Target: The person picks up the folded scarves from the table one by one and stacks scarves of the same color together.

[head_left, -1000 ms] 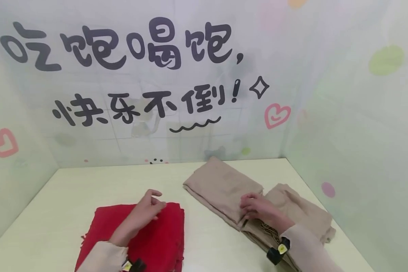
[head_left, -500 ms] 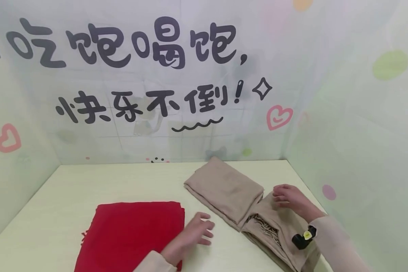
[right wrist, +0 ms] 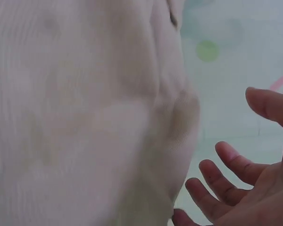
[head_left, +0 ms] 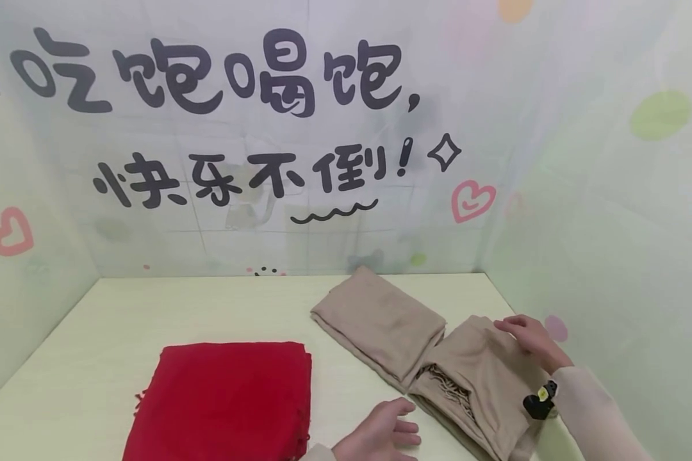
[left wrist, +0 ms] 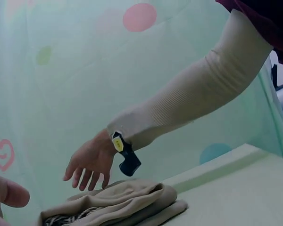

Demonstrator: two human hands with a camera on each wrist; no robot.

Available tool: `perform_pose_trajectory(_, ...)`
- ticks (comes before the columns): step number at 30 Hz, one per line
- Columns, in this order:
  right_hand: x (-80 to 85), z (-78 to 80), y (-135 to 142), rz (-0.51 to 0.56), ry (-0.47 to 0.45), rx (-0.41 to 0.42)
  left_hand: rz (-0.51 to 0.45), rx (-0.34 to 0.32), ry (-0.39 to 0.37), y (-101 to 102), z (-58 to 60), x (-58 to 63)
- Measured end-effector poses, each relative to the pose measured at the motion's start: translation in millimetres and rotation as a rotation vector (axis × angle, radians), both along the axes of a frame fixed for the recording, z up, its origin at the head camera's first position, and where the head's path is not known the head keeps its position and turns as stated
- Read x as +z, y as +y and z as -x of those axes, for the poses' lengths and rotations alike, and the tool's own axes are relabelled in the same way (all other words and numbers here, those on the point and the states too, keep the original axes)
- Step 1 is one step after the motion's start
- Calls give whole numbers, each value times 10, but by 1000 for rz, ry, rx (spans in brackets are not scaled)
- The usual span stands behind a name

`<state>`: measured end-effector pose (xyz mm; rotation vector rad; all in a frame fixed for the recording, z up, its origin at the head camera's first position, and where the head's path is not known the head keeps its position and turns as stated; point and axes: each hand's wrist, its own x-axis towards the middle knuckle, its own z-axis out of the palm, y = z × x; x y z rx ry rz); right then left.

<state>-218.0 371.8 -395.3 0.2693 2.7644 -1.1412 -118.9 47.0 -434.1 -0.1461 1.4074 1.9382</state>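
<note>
- Head view, right hand (head_left: 530, 342): lies on the far right part of the crumpled beige knitted scarf (head_left: 484, 378), fingers straight and spread flat on the cloth; nothing pinched, grip apart, seemingly pressing the fabric down rather than lifting it
- Crumpled beige knitted scarf: at the right near edge of the pale cream surface (head_left: 207, 307), loosely folded over itself, a fringe of tassels showing in the gap on its left side; its far left edge touches the neighbouring bundle
- Left hand (head_left: 380, 435): low in the head view, fingers relaxed and extended towards the beige scarf's near left edge, just short of it; grip apart, holding nothing; whether the palm rests on the surface cannot be told
- Folded beige cloth bundle (head_left: 380, 323): neat, flat rectangle set diagonally behind and to the left of the crumpled scarf, untouched by either hand
- Folded red fringed scarf (head_left: 225, 400): flat square at the left near side, well apart from both hands, a short fringe along its left edge
- Left wrist view: right hand (left wrist: 89, 162) with fingers hanging down over the beige scarf (left wrist: 118, 200), a black and yellow wrist tag (left wrist: 125, 155) at the cuff of a cream ribbed sleeve (left wrist: 193, 99)
- Right wrist view: mostly blurred pale cloth; fingers (right wrist: 231, 167) open and spread
- Backdrop: translucent sheet wall with black lettering (head_left: 207, 77), pink hearts and coloured dots
</note>
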Motion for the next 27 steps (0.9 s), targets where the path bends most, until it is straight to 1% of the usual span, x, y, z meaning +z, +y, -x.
perform_pose_trajectory(4,-30,17,112,-55,-17,17,2,-18,-69,113,-15,8)
perform_pose_trajectory(8,-100,30,193,-78,-64,36,-7,-5,-103,228,-51,-35)
perform_pose_trajectory(11,-148,26,227,-59,-128,59,7,11,-115,329,-84,-70)
perform_pose_trajectory(15,-179,2,239,-21,-208,103,-3,35,-128,435,-105,-75)
perform_pose_trajectory(18,-200,-14,209,-11,-244,123,-24,58,-116,480,-104,-68)
perform_pose_trajectory(22,-253,-34,130,-21,-275,117,-25,86,-73,520,-92,-73)
perform_pose_trajectory(25,-290,-61,75,-24,-274,110,-28,86,-25,529,-78,-92)
perform_pose_trajectory(27,-306,-89,39,-1,-274,102,-19,99,-5,529,-75,-111)
